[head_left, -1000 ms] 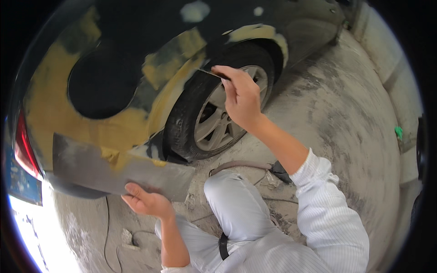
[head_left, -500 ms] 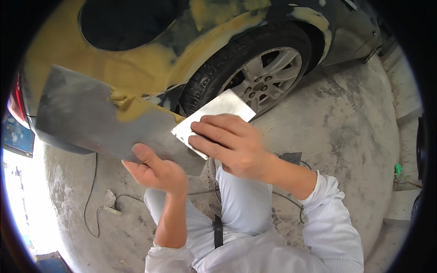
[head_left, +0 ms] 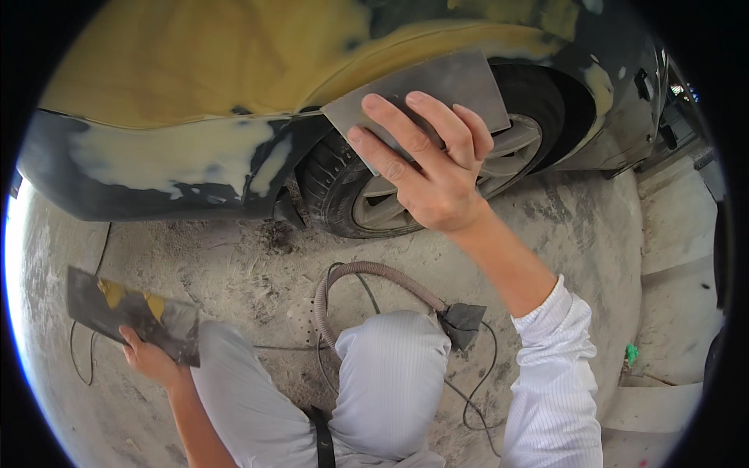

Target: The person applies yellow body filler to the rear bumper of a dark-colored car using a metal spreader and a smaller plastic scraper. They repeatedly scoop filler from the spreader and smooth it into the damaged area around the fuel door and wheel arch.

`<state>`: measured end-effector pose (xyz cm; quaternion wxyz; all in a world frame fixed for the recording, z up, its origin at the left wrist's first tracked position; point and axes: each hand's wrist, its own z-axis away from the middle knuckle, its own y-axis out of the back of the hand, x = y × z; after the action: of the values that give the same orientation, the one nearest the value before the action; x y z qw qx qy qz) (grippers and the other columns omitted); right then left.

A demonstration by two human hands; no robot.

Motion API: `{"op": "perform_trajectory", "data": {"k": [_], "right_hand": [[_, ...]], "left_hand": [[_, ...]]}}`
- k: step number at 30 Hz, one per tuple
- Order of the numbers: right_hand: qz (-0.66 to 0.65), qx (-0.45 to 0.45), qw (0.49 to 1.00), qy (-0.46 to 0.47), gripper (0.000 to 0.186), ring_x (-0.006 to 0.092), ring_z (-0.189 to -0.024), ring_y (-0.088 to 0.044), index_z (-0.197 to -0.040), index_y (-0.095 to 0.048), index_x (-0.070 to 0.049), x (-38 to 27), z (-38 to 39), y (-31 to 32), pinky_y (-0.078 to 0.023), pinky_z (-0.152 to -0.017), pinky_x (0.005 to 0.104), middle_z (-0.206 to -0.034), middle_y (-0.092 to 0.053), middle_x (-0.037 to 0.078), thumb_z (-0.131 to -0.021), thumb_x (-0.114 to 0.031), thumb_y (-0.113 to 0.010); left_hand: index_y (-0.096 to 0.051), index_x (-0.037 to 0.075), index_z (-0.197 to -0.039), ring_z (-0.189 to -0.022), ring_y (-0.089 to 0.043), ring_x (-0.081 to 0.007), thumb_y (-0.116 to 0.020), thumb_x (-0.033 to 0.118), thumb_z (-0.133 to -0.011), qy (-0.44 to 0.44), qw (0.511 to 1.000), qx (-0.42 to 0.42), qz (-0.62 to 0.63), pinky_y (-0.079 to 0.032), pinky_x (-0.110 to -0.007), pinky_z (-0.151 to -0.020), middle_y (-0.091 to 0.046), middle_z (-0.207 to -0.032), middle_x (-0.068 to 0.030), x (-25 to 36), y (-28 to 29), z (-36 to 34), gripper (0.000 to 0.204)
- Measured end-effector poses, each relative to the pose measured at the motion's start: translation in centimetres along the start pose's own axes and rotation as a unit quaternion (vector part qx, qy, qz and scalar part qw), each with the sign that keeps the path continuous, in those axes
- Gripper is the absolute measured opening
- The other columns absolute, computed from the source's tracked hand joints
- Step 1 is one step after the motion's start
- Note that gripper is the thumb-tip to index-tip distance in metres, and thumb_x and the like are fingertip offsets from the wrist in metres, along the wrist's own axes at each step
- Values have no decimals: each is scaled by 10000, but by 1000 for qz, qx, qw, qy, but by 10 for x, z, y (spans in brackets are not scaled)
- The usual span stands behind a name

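My right hand (head_left: 429,168) presses a thin grey metal spreader blade (head_left: 437,90) flat against the yellow-filled wheel arch of a dark car (head_left: 234,93), just above the rear wheel (head_left: 367,203). My left hand (head_left: 148,359) is low at the left, gripping a grey mixing board (head_left: 125,312) with yellow filler smears on it, held away from the car over the dusty floor. My knees in pale trousers (head_left: 390,374) fill the bottom middle.
A ribbed hose (head_left: 367,273) with a dark nozzle (head_left: 464,321) and thin cables lies on the dusty concrete floor (head_left: 593,257) by my knee. The car's bumper (head_left: 156,168) shows pale filler patches. A small green object (head_left: 630,355) sits near a kerb at the right.
My right hand lifted the blade off the board up to the wheel arch. My left hand lowered the board down and to the left. The view swung closer to the car.
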<state>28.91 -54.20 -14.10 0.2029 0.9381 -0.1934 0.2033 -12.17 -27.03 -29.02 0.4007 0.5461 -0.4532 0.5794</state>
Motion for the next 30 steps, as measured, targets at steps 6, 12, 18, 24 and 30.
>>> {"op": "perform_trajectory", "data": {"k": [6, 12, 18, 24, 30], "right_hand": [[5, 39, 998, 56, 226, 219, -1361, -641, -1125, -900, -242, -3, -9, -17, -420, -1106, 420, -1371, -812, -67, -949, -273, -762], [12, -1, 999, 36, 224, 218, -1362, -643, -1117, -902, -236, -11, -6, -23, -373, -1168, 443, -1338, -819, -65, -937, -274, -774], [-3, -4, 1000, 15, 223, 223, -1347, -640, -1125, -899, -235, -17, -6, -17, -354, -1198, 460, -1370, -807, -72, -946, -271, -771], [7, -19, 1000, 20, 228, 225, -1350, -630, -1130, -894, -224, -21, -10, -20, -352, -1196, 459, -1360, -814, -53, -941, -272, -775], [11, -27, 1000, 12, 229, 230, -1358, -624, -1125, -891, -219, -23, -11, -14, -360, -1189, 463, -1378, -806, -50, -945, -277, -763]], "left_hand": [[-602, -175, -1372, -1156, -727, -355, -564, 302, -1209, 122, 991, 20, 55, -626, -488, -1008, -691, -1352, -250, -80, 60, -39, 506], [-622, -146, -1290, -1135, -727, -340, -618, 359, -1193, 112, 993, 4, -39, -615, -473, -994, -694, -1315, -243, -84, 64, -39, 514], [-613, -137, -1289, -1137, -722, -322, -621, 378, -1194, 122, 992, 3, -30, -609, -455, -991, -697, -1303, -226, -80, 61, -35, 523], [-610, -120, -1291, -1136, -723, -318, -619, 372, -1194, 108, 993, -3, -45, -615, -457, -988, -697, -1290, -218, -80, 63, -36, 501], [-612, -120, -1262, -1127, -725, -316, -621, 344, -1192, 104, 994, 5, -33, -626, -453, -978, -698, -1285, -222, -83, 65, -37, 470]]}}
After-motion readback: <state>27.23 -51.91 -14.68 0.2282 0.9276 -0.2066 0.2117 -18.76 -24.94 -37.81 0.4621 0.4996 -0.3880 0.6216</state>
